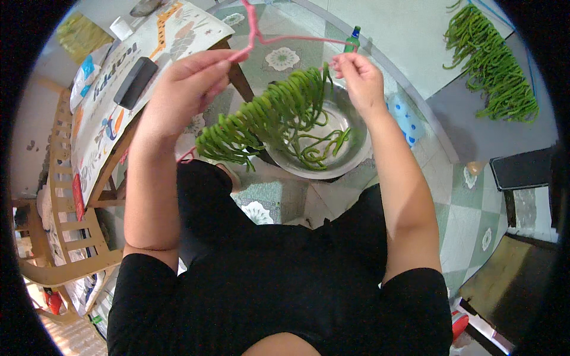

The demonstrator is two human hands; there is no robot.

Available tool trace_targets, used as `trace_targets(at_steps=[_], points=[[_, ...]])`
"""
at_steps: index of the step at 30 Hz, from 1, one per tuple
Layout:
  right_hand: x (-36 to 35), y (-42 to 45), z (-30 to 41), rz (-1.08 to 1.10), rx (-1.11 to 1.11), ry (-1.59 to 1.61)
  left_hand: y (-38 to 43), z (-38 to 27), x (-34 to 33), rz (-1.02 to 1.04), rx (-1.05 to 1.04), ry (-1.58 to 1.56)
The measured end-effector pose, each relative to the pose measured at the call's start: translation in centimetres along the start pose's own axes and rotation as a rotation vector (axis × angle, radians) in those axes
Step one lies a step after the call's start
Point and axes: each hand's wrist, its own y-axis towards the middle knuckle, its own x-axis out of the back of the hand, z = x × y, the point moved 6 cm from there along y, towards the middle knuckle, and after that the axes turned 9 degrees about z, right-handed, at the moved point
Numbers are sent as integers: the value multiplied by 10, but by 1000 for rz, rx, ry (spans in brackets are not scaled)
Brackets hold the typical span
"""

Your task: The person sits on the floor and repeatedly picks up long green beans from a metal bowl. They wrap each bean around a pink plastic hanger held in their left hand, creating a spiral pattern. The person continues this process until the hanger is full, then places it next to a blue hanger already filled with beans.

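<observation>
A pink clothes hanger [307,38] is held up in front of me, tilted, its hook pointing away. Long green beans [262,109] hang in a dense row over its lower bar. My left hand [196,82] is closed around the hanger's arm just below the hook. At the far right end of the bar, my right hand [361,80] pinches the hanger's corner beside the last bean strands. Beneath them a round metal basin [358,133] stands low, and several loose green beans [320,153] lie in it. The hanging row hides part of the basin's left side.
On the left is a table with a printed cloth [178,42], bearing a dark case [136,83]. A green bottle [352,40] stands beyond the basin. More beans [494,66] hang at the upper right. A wooden bench [67,218] is at the lower left.
</observation>
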Motion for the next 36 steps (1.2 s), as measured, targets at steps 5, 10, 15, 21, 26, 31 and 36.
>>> trace_targets(at_steps=[5,10,15,21,26,31,36], points=[[7,-14,-79,-134,-299,-378,-16,-16,15,-113,-1,35],[-57,-61,-190,724,-506,-996,-19,-18,21,-150,-12,53],[-75,-89,-196,844,-460,-1138,-27,-14,28,-210,25,81],[-53,-68,-167,888,-568,-956,-28,-10,29,-195,28,89],[-6,-22,-81,760,-654,-161,-27,-6,26,-177,33,72],[32,-3,4,540,-418,43,-19,7,19,-111,9,-2],[9,7,42,451,-138,217,-18,5,4,-83,44,35]])
